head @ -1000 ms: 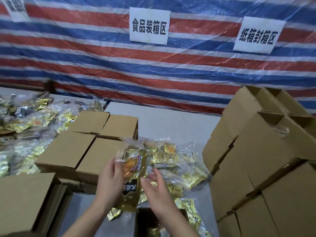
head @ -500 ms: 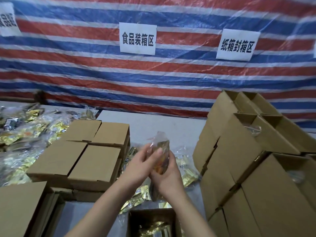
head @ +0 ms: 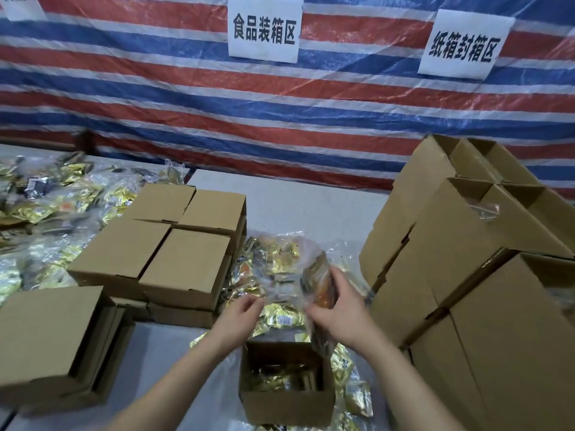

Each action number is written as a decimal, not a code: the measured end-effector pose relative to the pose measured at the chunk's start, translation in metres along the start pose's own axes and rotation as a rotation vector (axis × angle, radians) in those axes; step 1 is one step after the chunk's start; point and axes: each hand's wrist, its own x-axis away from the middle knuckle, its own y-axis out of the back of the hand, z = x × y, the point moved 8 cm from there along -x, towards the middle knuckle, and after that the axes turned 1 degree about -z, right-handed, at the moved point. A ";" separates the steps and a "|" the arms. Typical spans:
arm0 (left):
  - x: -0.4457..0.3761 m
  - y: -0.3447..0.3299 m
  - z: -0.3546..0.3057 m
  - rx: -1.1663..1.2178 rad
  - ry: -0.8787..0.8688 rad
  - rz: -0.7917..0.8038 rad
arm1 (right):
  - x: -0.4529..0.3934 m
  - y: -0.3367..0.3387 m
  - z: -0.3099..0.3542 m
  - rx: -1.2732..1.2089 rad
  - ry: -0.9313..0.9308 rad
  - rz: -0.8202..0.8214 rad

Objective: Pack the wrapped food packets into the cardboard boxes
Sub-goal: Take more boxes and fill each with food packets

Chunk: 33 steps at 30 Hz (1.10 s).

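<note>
I am gripping a wrapped packet (head: pixel 322 286) in my right hand (head: pixel 337 309), upright just above the open box (head: pixel 287 399). My left hand (head: pixel 241 315) is hovering, fingers loosely curled, holding nothing. Next I should be lowering it edge-first beside the packets already inside.

I see a tarp (head: pixel 186 98) striped red, blue and white, with white signs (head: pixel 265 29) lettered in black. My boxes (head: pixel 186 269) are plain brown cardboard; the packets (head: pixel 281 318) glint gold, one (head: pixel 323 293) showing orange.
</note>
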 end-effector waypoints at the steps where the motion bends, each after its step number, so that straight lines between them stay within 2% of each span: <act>1: 0.000 -0.006 0.030 -0.096 0.073 0.024 | 0.000 -0.010 -0.004 0.096 0.015 0.079; 4: 0.009 -0.031 0.104 -0.226 0.288 0.197 | 0.000 -0.047 -0.018 0.350 0.021 0.315; 7: 0.024 -0.048 0.131 -0.070 0.399 0.308 | 0.002 -0.088 -0.042 0.540 -0.018 0.575; 10: 0.024 -0.051 0.134 0.044 0.423 0.311 | -0.001 -0.118 -0.066 0.778 -0.056 0.792; 13: 0.020 -0.049 0.131 0.014 0.405 0.318 | -0.006 -0.132 -0.084 0.823 -0.154 0.892; 16: 0.018 -0.050 0.129 -0.047 0.363 0.341 | -0.008 -0.137 -0.099 0.851 -0.212 0.857; 19: 0.015 -0.049 0.127 -0.098 0.329 0.331 | -0.008 -0.145 -0.101 0.913 -0.194 0.792; 23: 0.013 -0.050 0.123 -0.110 0.340 0.278 | -0.009 -0.142 -0.089 1.017 -0.214 0.820; 28: 0.008 -0.055 0.116 -0.331 0.276 0.284 | -0.016 -0.144 -0.062 0.741 -0.032 0.645; 33: 0.011 -0.060 0.113 -0.360 0.320 0.328 | -0.008 -0.179 -0.113 0.791 -0.253 0.681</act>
